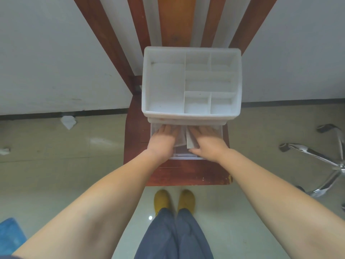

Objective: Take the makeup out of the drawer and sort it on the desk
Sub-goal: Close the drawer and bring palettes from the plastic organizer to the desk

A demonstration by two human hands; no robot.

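A white organizer box (191,116) with empty top compartments stands on a red-brown wooden chair seat (186,174). Its clear plastic drawer (183,156) is pulled out toward me. Two flat pale packets (190,142) lie inside the drawer. My left hand (163,141) reaches into the drawer's left half, its fingers stretched flat over one packet. On the right, my right hand (208,142) lies with straight fingers on the other packet, thumb out to the side. The fingertips of both hands are hidden under the box's front edge.
The chair back's wooden slats (175,21) rise behind the box against a white wall. A chrome swivel-chair base (321,157) stands on the floor to the right. Crumpled paper (68,122) lies by the wall at left. My yellow shoes (174,201) stand just before the seat.
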